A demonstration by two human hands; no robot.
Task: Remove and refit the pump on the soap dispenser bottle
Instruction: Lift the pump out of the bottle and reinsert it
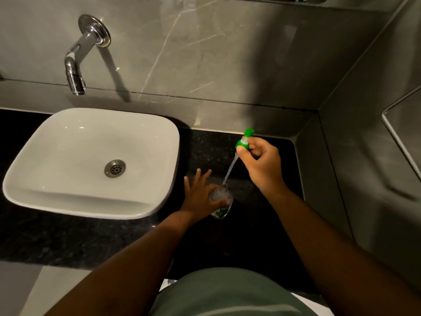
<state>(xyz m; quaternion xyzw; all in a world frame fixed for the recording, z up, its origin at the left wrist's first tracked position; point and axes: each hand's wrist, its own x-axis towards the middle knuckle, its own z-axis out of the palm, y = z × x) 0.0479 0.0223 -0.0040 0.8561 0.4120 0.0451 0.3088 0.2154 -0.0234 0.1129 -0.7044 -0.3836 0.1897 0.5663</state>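
Observation:
A clear soap bottle (222,202) with a green label stands on the dark counter (114,238), right of the basin. My left hand (199,195) grips its left side, thumb across the front, fingers spread. My right hand (262,161) pinches the green pump (245,139) by its collar, lifted above and behind the bottle. The pump's clear dip tube (230,171) slants down, its tip at the bottle's open mouth.
A white square basin (34,179) with a metal drain sits on the left of the counter. A chrome tap (75,65) juts from the grey tiled wall above it. The side wall (364,167) closes the counter on the right.

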